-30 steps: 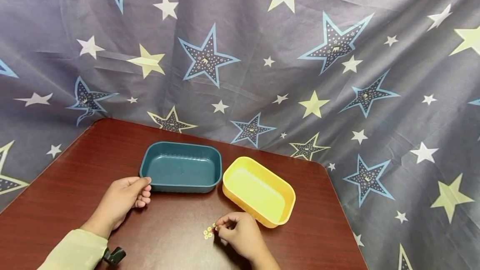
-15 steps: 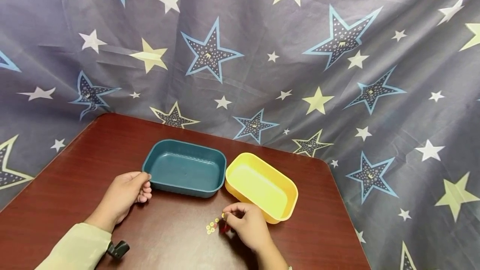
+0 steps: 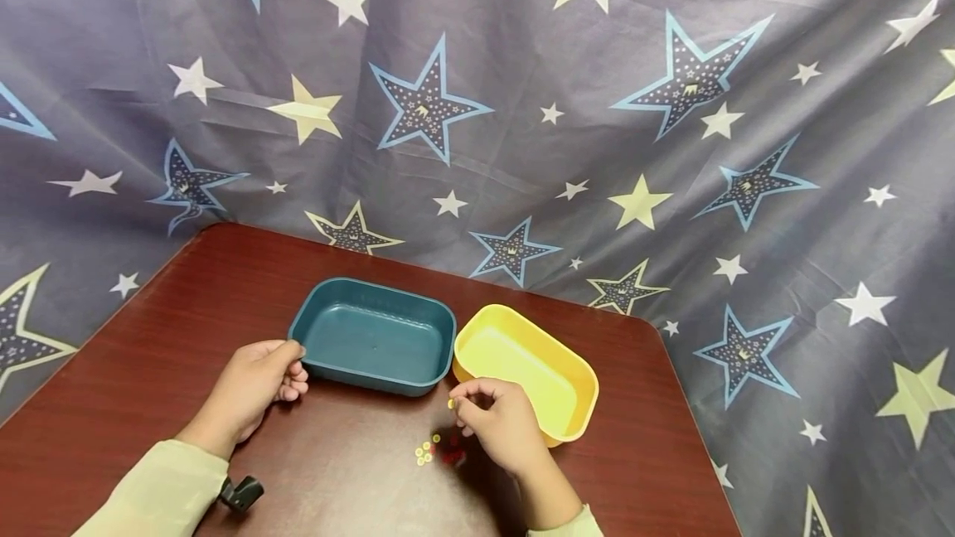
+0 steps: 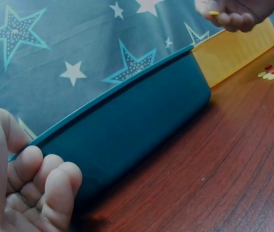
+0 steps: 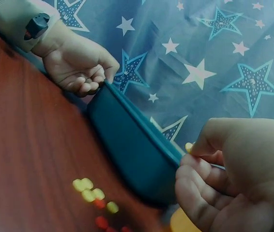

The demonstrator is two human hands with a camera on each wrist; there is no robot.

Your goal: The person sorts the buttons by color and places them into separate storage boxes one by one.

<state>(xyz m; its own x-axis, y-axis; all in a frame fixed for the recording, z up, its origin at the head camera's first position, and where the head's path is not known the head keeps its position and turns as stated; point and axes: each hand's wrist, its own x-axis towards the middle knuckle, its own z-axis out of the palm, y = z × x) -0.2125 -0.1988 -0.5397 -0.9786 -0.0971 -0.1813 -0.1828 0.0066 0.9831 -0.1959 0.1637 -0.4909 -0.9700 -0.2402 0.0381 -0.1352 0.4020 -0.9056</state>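
My left hand (image 3: pixel 257 384) pinches the rim of a dark teal tray (image 3: pixel 373 342) at its near left corner, thumb above and fingers curled against the outer wall. My right hand (image 3: pixel 501 421) is raised over the table by the yellow tray (image 3: pixel 555 355), pinching a small yellow disc (image 4: pixel 214 13) between thumb and fingertips. Below it lies a loose cluster of small yellow discs (image 3: pixel 424 456) with several red discs (image 3: pixel 453 457) beside them, partly in the hand's shadow. The insides of both trays show no discs, though my right hand hides part of the yellow one.
Both trays stand close together on a dark red wooden table (image 3: pixel 336 471). Behind the table hangs a grey star-patterned cloth (image 3: pixel 522 65). A black wrist device (image 3: pixel 240 494) sits at my left sleeve.
My right hand has picked up a yellow disc from the cluster and lifted it up toward the trays, uncovering red discs. My left hand keeps its grip on the teal tray.
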